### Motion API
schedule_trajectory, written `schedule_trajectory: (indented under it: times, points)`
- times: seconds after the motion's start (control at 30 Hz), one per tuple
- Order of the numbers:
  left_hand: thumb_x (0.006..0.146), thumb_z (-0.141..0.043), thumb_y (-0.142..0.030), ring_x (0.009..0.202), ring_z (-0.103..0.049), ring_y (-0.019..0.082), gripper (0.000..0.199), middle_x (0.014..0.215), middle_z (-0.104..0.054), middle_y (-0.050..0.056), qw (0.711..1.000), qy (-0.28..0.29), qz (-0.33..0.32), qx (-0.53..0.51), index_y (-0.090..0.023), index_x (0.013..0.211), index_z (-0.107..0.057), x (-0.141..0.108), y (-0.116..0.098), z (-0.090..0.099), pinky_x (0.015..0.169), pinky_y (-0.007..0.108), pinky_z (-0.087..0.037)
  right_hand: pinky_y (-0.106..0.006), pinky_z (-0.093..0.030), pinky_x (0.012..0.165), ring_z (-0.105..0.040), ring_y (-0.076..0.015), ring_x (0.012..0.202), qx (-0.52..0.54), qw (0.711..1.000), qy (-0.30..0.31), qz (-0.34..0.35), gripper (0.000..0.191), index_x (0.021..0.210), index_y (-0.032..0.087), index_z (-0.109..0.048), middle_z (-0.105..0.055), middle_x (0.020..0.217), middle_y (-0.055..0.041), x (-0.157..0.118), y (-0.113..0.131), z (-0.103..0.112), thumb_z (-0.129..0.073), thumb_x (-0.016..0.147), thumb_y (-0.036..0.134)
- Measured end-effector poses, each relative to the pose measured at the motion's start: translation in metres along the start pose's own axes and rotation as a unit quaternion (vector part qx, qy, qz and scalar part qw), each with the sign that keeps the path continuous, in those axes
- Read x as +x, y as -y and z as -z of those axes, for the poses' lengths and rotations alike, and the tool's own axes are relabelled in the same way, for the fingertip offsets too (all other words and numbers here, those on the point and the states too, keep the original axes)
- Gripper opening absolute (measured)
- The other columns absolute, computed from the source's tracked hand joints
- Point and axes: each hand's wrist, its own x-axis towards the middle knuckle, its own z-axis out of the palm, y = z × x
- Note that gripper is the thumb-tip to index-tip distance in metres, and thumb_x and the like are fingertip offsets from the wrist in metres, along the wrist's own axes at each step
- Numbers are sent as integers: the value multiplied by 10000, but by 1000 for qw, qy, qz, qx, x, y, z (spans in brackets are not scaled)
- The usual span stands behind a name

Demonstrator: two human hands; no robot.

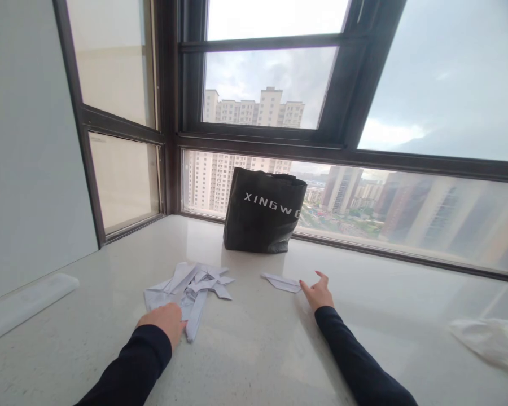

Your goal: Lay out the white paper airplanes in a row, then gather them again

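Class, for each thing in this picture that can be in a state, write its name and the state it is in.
Bag: upright, dark, lettered side showing
Paper pile: folded pieces, heaped and overlapping
Single paper: folded, lying flat, apart from the pile
Left hand: at the pile's near edge
Right hand: beside the single paper, thumb and forefinger spread

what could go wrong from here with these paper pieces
The papers in the pile overlap at odd angles, so pulling one out with the left hand could drag others along or crease them.

The single folded piece lies flat, with the right hand at one end; it might slide on the smooth white surface rather than lift cleanly.

The black bag stands just beyond both, so a long forward reach could bump it.
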Motion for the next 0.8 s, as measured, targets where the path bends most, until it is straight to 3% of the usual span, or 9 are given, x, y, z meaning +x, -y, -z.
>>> schedule_trajectory:
  times: [0.17, 0.27, 0.37, 0.47, 0.57, 0.67, 0.73, 0.8]
  points:
    - [781, -417, -169, 814, -608, 263, 202, 842, -639, 147, 998, 29, -22, 47, -129, 838, -607, 2, 10, 2, 684, 351, -443, -277, -425, 558, -560, -187, 540, 47, 999, -13, 15, 523, 1090, 103, -388, -444, 483, 75, 0, -5, 6, -454, 640, 362]
    - [817, -357, -146, 822, -611, 256, 240, 859, -643, 135, 997, 31, -32, 66, -134, 858, -594, -2, 18, 20, 692, 335, -443, -262, -423, 485, -523, -155, 431, 63, 997, -7, 38, 451, 1055, 114, -428, -408, 456, 92, -4, -4, 14, -408, 675, 356]
    - [859, -236, -123, 782, -623, 262, 324, 805, -652, 119, 997, -5, -24, 74, -145, 951, -546, -15, 10, 43, 649, 350, -453, -256, -424, 449, -503, -129, 384, 52, 995, 19, 84, 384, 1019, 138, -477, -456, 496, 71, -10, 3, 23, -364, 716, 345]
    - [877, -244, -158, 750, -633, 237, 298, 807, -657, 83, 995, -75, -50, 41, -172, 1022, -504, -28, -19, 55, 624, 325, -467, -266, -455, 590, -583, -143, 578, 8, 986, 58, 158, 305, 919, 160, -567, -582, 673, -14, -18, 17, 27, -387, 729, 316]
    - [859, -300, -117, 768, -624, 197, 283, 899, -643, 69, 980, -110, -167, -9, -181, 1054, -496, -24, -59, 48, 636, 286, -473, -290, -394, 810, -548, -177, 919, -54, 967, 95, 229, 269, 935, 198, -598, -608, 974, -58, -29, 30, 24, -451, 726, 283]
    - [835, -346, -74, 970, -536, 211, 266, 1024, -603, 93, 925, -186, -330, -33, -154, 986, -550, 6, -95, 30, 796, 335, -419, -339, -300, 917, -429, -191, 1105, -123, 950, 121, 260, 329, 1061, 237, -544, -538, 1160, -41, -39, 34, 18, -483, 738, 262]
    - [843, -376, -113, 1011, -499, 217, 245, 1098, -569, 65, 908, -188, -374, -30, -193, 981, -562, 33, -113, 19, 866, 393, -358, -387, -259, 938, -426, -202, 1113, -170, 942, 130, 258, 307, 1061, 239, -542, -544, 1160, -48, -41, 32, 16, -477, 762, 265]
    - [849, -387, -127, 984, -511, 201, 244, 1106, -564, 54, 896, -177, -408, -25, -212, 1001, -558, 59, -127, 8, 832, 370, -383, -412, -260, 924, -482, -213, 1054, -217, 935, 131, 246, 242, 996, 221, -577, -593, 1087, -70, -39, 27, 18, -465, 786, 262]
